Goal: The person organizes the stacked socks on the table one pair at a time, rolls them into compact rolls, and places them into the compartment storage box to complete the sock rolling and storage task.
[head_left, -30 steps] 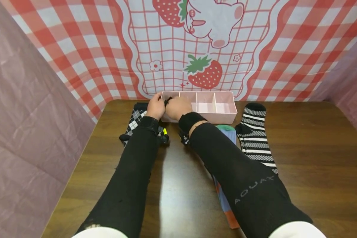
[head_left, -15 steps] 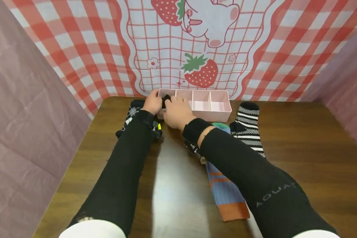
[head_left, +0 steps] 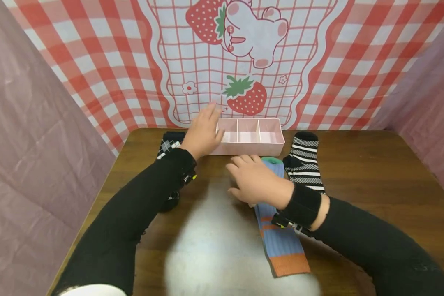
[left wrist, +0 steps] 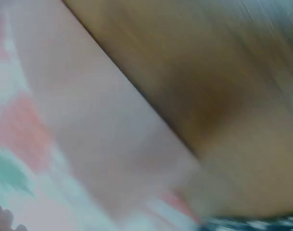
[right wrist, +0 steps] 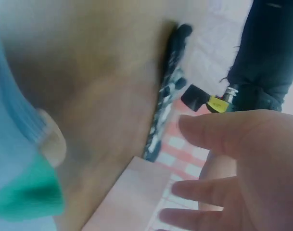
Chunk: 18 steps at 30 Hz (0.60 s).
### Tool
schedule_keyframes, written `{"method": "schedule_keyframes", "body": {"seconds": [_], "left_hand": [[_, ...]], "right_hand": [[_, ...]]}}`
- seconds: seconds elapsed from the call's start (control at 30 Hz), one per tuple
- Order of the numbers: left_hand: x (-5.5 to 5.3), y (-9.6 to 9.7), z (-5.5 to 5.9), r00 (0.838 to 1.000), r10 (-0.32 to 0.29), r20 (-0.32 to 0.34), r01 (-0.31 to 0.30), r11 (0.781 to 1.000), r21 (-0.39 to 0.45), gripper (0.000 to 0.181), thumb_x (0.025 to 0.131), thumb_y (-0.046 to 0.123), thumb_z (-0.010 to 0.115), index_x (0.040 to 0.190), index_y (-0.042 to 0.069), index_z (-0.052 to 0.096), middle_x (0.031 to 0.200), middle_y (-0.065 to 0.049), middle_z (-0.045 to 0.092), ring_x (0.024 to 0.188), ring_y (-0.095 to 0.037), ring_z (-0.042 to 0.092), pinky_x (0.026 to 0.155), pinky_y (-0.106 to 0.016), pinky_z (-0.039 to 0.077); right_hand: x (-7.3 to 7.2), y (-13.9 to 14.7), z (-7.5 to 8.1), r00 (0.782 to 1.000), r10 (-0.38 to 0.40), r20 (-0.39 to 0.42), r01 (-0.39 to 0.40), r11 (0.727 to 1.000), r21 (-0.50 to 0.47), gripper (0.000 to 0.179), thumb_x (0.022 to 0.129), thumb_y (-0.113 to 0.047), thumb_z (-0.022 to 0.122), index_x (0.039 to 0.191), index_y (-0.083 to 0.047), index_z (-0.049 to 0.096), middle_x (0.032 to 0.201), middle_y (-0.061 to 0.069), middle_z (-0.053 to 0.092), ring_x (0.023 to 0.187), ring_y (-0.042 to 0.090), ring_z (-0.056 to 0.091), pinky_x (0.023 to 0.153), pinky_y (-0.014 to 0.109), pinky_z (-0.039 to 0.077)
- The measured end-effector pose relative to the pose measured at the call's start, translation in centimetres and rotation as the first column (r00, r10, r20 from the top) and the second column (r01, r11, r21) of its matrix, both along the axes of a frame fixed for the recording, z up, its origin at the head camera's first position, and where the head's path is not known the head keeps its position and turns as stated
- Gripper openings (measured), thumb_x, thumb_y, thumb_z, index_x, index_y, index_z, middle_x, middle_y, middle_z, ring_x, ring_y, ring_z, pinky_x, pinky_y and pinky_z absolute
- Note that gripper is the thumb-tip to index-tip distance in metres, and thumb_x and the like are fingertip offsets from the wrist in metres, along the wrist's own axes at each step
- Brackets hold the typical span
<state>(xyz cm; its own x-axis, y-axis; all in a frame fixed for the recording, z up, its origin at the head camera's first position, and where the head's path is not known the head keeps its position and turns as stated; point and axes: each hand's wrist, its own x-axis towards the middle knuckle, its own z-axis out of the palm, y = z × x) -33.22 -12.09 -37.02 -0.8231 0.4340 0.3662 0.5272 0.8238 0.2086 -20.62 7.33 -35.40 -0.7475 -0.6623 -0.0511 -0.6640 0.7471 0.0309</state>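
Observation:
My left hand (head_left: 203, 131) is held with fingers straight over the left end of a pink divided box (head_left: 249, 149), hiding its leftmost compartment. The blurred left wrist view shows the box wall (left wrist: 103, 106) and a bit of fingertips (left wrist: 2, 219) in the corner. Nearer to me, my right hand (head_left: 257, 181) hovers with relaxed, spread fingers beside a blue sock (head_left: 283, 242) with orange cuff and green patch. It holds nothing; in the right wrist view its fingers (right wrist: 204, 190) are apart. A black-and-grey argyle sock (head_left: 170, 142) lies left, partly behind my left arm.
A black-and-white striped sock (head_left: 305, 164) lies right of the blue one on the wooden table (head_left: 373, 185). A red-and-white checked cloth (head_left: 359, 82) with strawberries hangs right behind the box. Pink drapes (head_left: 40, 164) close off the sides.
Both hands were at the box's left compartment, around something black in it. The right hand has drawn back toward the blue sock; the left has let go and opened out over the box.

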Motion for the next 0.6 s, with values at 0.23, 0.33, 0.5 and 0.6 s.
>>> {"method": "schedule_keyframes", "body": {"seconds": [0.23,0.33,0.5,0.6], "left_hand": [[5.2,6.2,-0.7,0.941,-0.334,-0.045,0.318,0.924,-0.211,0.054,0.103,0.032,0.058,0.148,0.004,0.050,0.160,-0.017,0.039,0.150,-0.031,0.032,0.123,-0.041,0.020],[7.0,8.2,-2.0,0.900,-0.432,0.062,0.431,0.856,-0.286,0.048,0.104,0.032,0.056,0.144,0.004,0.055,0.158,-0.016,0.042,0.149,-0.029,0.033,0.123,-0.038,0.018],[9.3,9.8,-3.2,0.831,-0.528,0.175,0.551,0.734,-0.398,0.050,0.105,0.032,0.055,0.147,0.004,0.053,0.155,-0.012,0.047,0.147,-0.024,0.037,0.122,-0.035,0.021],[10.4,10.3,-3.4,0.812,-0.528,0.248,0.580,0.686,-0.440,0.054,0.106,0.036,0.054,0.150,0.005,0.051,0.155,-0.010,0.046,0.147,-0.023,0.037,0.122,-0.034,0.022]], "right_hand": [[3.9,3.5,0.0,0.999,0.035,0.015,-0.035,0.999,0.022,0.040,0.090,-0.046,0.077,0.107,-0.012,0.067,0.103,0.005,0.062,0.102,0.029,0.062,0.087,0.049,0.049],[5.3,4.8,-0.3,0.998,0.041,0.044,-0.043,0.998,0.045,0.034,0.090,-0.043,0.077,0.103,-0.014,0.067,0.100,0.002,0.062,0.095,0.026,0.064,0.079,0.046,0.051],[7.5,6.6,-0.5,0.998,0.033,0.055,-0.038,0.993,0.107,0.042,0.091,-0.046,0.076,0.110,-0.009,0.069,0.103,0.005,0.065,0.095,0.027,0.065,0.077,0.046,0.053],[8.6,7.4,-0.5,0.995,-0.010,0.102,-0.006,0.988,0.154,0.050,0.089,-0.049,0.077,0.113,-0.006,0.068,0.104,0.006,0.066,0.098,0.028,0.065,0.082,0.048,0.053]]}}
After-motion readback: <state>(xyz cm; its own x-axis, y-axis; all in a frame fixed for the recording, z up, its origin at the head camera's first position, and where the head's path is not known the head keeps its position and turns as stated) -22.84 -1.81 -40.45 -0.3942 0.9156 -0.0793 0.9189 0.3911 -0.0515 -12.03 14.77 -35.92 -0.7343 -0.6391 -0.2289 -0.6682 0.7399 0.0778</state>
